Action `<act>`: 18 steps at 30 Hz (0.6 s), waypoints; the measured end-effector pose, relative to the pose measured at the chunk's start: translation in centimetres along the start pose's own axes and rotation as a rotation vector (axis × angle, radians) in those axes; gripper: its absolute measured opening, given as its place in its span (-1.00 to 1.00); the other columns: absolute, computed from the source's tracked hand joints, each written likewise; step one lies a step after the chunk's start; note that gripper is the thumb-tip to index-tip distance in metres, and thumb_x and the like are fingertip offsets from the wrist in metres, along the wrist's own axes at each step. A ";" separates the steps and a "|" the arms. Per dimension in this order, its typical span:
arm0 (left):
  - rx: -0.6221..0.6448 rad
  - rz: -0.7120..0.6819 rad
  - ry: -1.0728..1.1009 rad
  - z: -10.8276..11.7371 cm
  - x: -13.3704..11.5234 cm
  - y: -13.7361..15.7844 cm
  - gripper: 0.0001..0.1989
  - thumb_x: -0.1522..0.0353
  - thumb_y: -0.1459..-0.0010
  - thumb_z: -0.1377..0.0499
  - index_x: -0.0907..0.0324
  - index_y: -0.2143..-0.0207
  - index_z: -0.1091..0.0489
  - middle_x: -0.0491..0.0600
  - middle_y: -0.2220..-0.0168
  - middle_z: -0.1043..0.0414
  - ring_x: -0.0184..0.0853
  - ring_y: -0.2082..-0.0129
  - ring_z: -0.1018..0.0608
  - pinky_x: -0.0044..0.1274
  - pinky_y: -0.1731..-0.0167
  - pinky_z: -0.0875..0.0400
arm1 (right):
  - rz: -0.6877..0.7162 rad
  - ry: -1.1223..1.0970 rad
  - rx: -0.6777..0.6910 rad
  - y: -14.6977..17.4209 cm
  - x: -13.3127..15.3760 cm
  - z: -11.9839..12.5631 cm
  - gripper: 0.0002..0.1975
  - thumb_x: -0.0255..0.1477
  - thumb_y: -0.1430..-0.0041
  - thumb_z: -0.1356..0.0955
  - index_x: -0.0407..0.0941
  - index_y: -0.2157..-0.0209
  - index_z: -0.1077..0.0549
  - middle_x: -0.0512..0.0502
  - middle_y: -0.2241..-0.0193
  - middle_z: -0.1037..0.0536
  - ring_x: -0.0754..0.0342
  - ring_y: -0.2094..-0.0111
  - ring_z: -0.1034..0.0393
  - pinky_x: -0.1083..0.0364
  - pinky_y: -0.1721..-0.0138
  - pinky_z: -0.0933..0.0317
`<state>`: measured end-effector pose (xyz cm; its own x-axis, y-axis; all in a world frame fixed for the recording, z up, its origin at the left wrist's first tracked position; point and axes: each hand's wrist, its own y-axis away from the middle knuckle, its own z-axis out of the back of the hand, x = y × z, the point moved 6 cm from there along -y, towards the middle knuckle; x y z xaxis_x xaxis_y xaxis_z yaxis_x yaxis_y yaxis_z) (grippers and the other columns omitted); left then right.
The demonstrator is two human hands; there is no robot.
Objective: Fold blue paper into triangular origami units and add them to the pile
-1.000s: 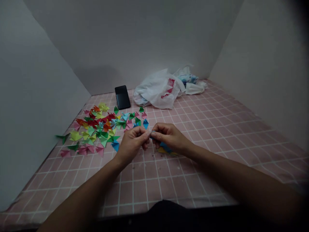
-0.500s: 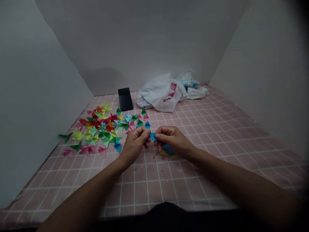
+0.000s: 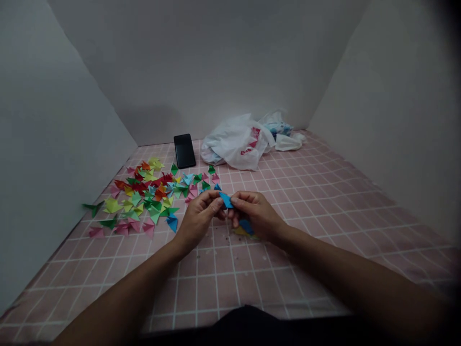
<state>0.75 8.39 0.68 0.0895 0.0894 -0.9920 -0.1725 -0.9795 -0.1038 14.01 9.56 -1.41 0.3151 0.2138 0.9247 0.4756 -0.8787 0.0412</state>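
A small folded piece of blue paper is held between my two hands, above the pink checked cloth. My left hand pinches its left side between thumb and fingers. On the other side, my right hand grips the paper's right end, thumb on top. Partly covered by my right hand, blue paper and yellow paper lie on the cloth. Many folded paper cranes in red, green, pink, yellow and blue are spread to the left of my left hand.
A black phone leans near the back wall. Right of it lies a crumpled white plastic bag with red print, and more crumpled wrapping beside that. White walls enclose the pink checked cloth on three sides.
The blue paper has been turned in my fingers and shows more of its face. Both hands stay close together. The whole view has shifted slightly.
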 end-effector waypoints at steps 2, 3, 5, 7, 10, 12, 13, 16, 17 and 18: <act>0.019 0.012 0.050 -0.2 0.3 0.0 -0.68 0.20 -0.09 -0.34 0.20 0.17 -0.47 -0.11 0.43 -0.49 -0.43 0.50 -0.51 -0.57 0.45 -0.46 | -0.004 -0.050 0.018 -0.1 -0.2 0.0 -0.68 -0.21 -0.12 -0.48 -0.16 0.47 -0.45 0.03 0.56 -0.56 0.24 0.66 -0.40 0.24 0.58 -0.28; 0.031 0.012 0.054 -0.3 0.3 0.0 -0.70 0.22 -0.09 -0.34 0.20 0.18 -0.48 -0.11 0.43 -0.49 -0.44 0.50 -0.50 -0.58 0.45 -0.46 | -0.006 -0.070 0.031 -0.2 -0.2 0.0 -0.68 -0.21 -0.13 -0.48 -0.16 0.47 -0.44 0.03 0.57 -0.56 0.24 0.66 -0.40 0.24 0.58 -0.27; 0.053 0.003 0.049 -0.5 0.2 0.0 -0.76 0.25 -0.11 -0.32 0.21 0.22 -0.50 -0.10 0.44 -0.49 -0.44 0.50 -0.50 -0.59 0.44 -0.46 | -0.010 -0.106 0.055 -0.2 -0.3 -0.1 -0.68 -0.21 -0.14 -0.48 -0.16 0.46 -0.44 0.04 0.57 -0.55 0.24 0.65 -0.40 0.25 0.58 -0.27; 0.062 -0.008 0.043 -0.6 0.0 0.1 -0.79 0.27 -0.13 -0.31 0.21 0.24 -0.51 -0.09 0.44 -0.50 -0.45 0.49 -0.50 -0.60 0.43 -0.46 | -0.018 -0.141 0.079 -0.2 -0.3 -0.3 -0.68 -0.21 -0.14 -0.48 -0.16 0.45 -0.43 0.05 0.57 -0.55 0.25 0.65 -0.39 0.25 0.58 -0.28; 0.053 -0.015 0.044 -0.5 -0.2 0.1 -0.80 0.28 -0.12 -0.31 0.21 0.24 -0.50 -0.10 0.44 -0.50 -0.45 0.49 -0.51 -0.60 0.43 -0.46 | -0.027 -0.174 0.116 -0.2 -0.4 -0.6 -0.67 -0.20 -0.13 -0.49 -0.16 0.45 -0.42 0.06 0.57 -0.54 0.25 0.66 -0.37 0.23 0.56 -0.30; 0.038 -0.026 0.047 -0.4 -0.4 0.1 -0.79 0.29 -0.10 -0.32 0.21 0.23 -0.48 -0.10 0.43 -0.50 -0.44 0.50 -0.51 -0.58 0.43 -0.47 | -0.010 -0.152 0.114 -0.1 -0.2 -0.7 -0.66 -0.19 -0.14 -0.48 -0.16 0.44 -0.40 0.07 0.57 -0.53 0.25 0.66 -0.37 0.22 0.55 -0.30; 0.026 -0.037 0.044 -0.4 -0.5 0.2 -0.78 0.30 -0.09 -0.32 0.21 0.22 -0.47 -0.11 0.43 -0.50 -0.44 0.50 -0.51 -0.57 0.42 -0.47 | 0.013 -0.118 0.099 -0.1 0.0 -0.7 -0.65 -0.18 -0.14 -0.48 -0.15 0.44 -0.40 0.07 0.57 -0.52 0.25 0.65 -0.37 0.22 0.56 -0.29; -0.032 -0.077 -0.020 -0.1 -0.9 0.4 -0.83 0.36 -0.07 -0.32 0.20 0.27 -0.45 -0.12 0.43 -0.48 -0.44 0.50 -0.51 -0.57 0.42 -0.46 | 0.116 0.069 0.026 0.2 1.0 -0.6 -0.67 -0.17 -0.16 -0.45 -0.15 0.43 -0.42 0.05 0.56 -0.51 0.22 0.62 -0.39 0.21 0.55 -0.27; -0.053 -0.089 -0.057 0.0 -1.1 0.5 -0.86 0.37 -0.07 -0.31 0.20 0.31 -0.44 -0.12 0.45 -0.47 -0.44 0.50 -0.51 -0.57 0.43 -0.45 | 0.153 0.144 0.001 0.3 1.4 -0.5 -0.69 -0.18 -0.18 -0.44 -0.15 0.42 -0.43 0.05 0.55 -0.51 0.22 0.61 -0.39 0.20 0.54 -0.27; -0.071 -0.106 -0.103 0.1 -1.2 0.5 -0.89 0.37 -0.07 -0.30 0.19 0.35 -0.43 -0.13 0.47 -0.45 -0.43 0.50 -0.50 -0.58 0.44 -0.43 | 0.187 0.212 -0.021 0.4 1.7 -0.5 -0.71 -0.20 -0.20 -0.43 -0.15 0.41 -0.45 0.04 0.54 -0.50 0.21 0.60 -0.39 0.20 0.53 -0.27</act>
<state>0.45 7.77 1.84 0.0015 0.2071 -0.9783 -0.0974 -0.9736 -0.2063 14.33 9.32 0.34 0.2156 -0.0451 0.9754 0.4077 -0.9035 -0.1319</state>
